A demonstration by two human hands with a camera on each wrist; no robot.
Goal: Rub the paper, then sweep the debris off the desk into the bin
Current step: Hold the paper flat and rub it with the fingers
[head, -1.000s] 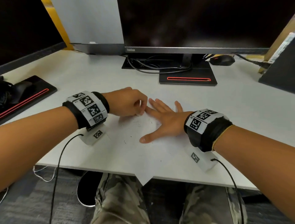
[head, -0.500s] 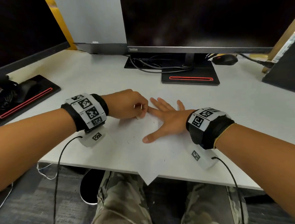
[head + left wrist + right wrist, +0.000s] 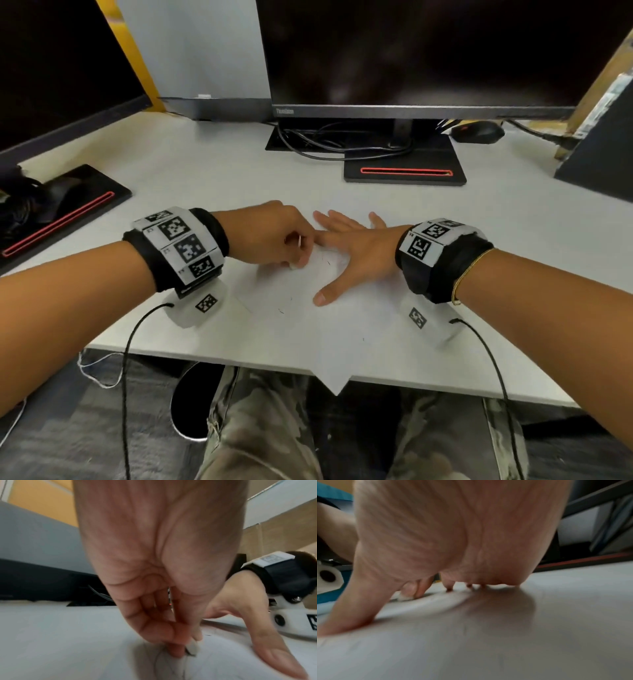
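Head view shows the paper (image 3: 308,329) lying flat on the white worktop (image 3: 479,240), turned so that one corner hangs over the near edge toward the person's lap. The left hand (image 3: 270,236) has its fingers (image 3: 176,651) curled and pinching a small white eraser (image 3: 193,647), whose tip touches the paper at faint pencil marks. The right hand (image 3: 356,253) lies flat on the sheet with straight, spread fingers and holds nothing; it presses the paper just to the right of the eraser, with its index finger almost touching the left hand. So the rubbed spot lies between the two hands, under the left fingers, and the left hand is the nearer one to it. A few dark crumbs of debris (image 3: 281,311) lie on the paper, nearer to the person than the eraser, between the hands and the worktop edge. I judge that the rubbing step is in hand and the sweeping is not yet begun. For the sweep, the crumbs would have to go toward the near edge; a dark round shape (image 3: 191,401) shows under the worktop on the left, perhaps the bin, but I cannot tell.
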